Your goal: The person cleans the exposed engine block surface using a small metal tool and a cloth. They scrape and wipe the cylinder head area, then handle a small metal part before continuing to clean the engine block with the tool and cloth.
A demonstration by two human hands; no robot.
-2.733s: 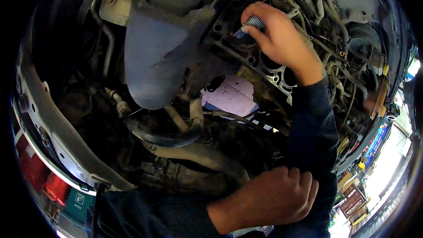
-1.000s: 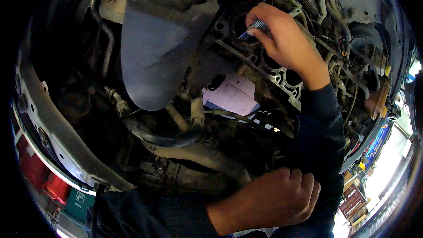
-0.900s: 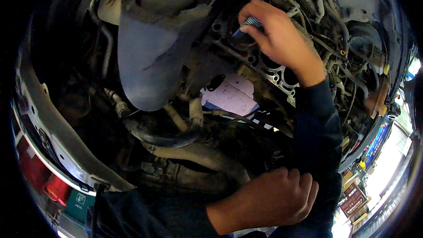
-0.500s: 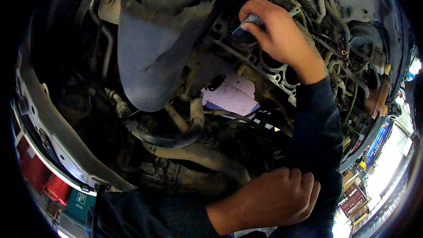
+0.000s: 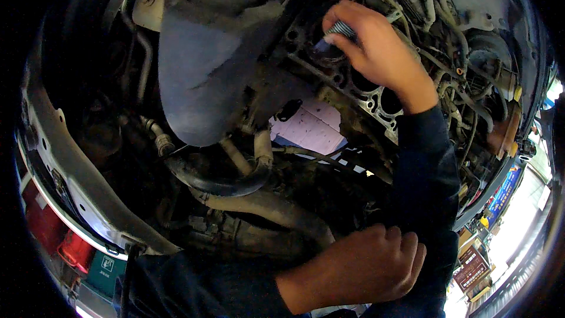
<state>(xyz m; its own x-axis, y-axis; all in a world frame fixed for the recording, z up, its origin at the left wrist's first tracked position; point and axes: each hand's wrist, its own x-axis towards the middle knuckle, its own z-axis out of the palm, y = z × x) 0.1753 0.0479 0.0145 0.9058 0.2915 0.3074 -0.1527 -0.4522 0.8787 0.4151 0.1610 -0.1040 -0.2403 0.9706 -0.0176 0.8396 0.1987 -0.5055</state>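
Observation:
My right hand (image 5: 376,47) reaches over the engine block (image 5: 376,106) at the upper right. Thumb and fingers close around the ribbed grey handle of a small scraper (image 5: 343,29). Its flat blade, smeared by motion, points down and left at the block's dark top face, beside a bolt hole; whether it touches I cannot tell. Round cylinder bores show in the block below the hand. My left hand (image 5: 359,268) is curled in a fist at the bottom, back up, against my right sleeve. Its fingertips are hidden, so anything inside cannot be made out.
A big dark plastic duct (image 5: 203,82) stands left of the block. Curved hoses (image 5: 235,185) cross below it. Wiring and pipes (image 5: 465,82) crowd the right side. A pale sheet (image 5: 309,121) shows through a gap below. The car's front panel (image 5: 76,176) edges the left.
My right hand has shifted slightly down and right with the scraper, and the blade is now blurred. My left hand is almost where it was.

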